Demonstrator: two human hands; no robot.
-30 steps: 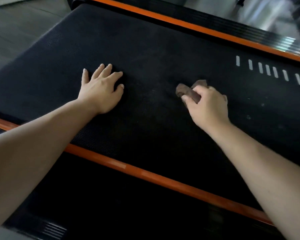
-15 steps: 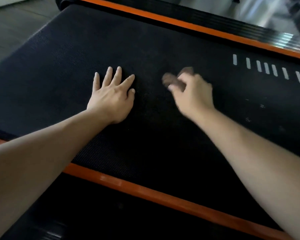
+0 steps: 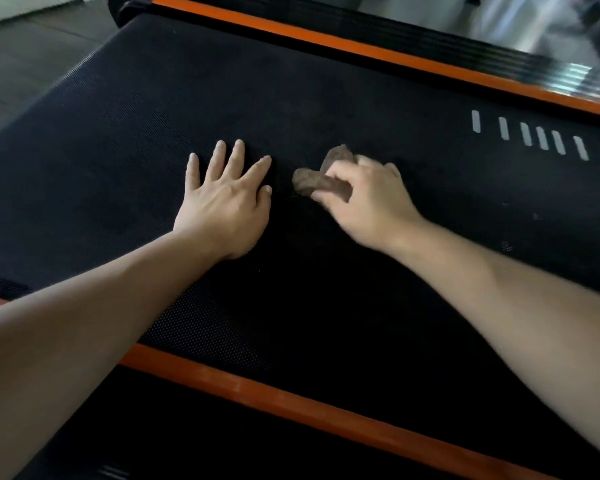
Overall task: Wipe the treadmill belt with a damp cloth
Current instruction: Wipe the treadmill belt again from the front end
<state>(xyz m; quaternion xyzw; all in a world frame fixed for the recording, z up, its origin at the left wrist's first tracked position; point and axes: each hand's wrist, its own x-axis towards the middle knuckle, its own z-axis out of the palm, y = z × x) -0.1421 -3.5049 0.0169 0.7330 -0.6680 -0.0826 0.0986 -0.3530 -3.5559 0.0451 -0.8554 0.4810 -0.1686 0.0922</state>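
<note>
**Treadmill belt wipe: mid-job, plenty left I reckon**

The right hand (image 3: 368, 199) has its fingers curled round a small crumpled brown cloth (image 3: 317, 181). It's pressing the cloth onto the black textured treadmill belt (image 3: 326, 98), roughly midway between the near and far edges. The left hand (image 3: 222, 206) lies flat on the belt just beside the cloth, fingers straight and spread, holding nothing.

Honestly can't tell which patches are wiped, the belt looks equally dark all over. There are a few pale specks (image 3: 506, 245) toward the right end, nearer than the row of white dash marks (image 3: 541, 138), so I'd guess that stretch isn't done.
</note>
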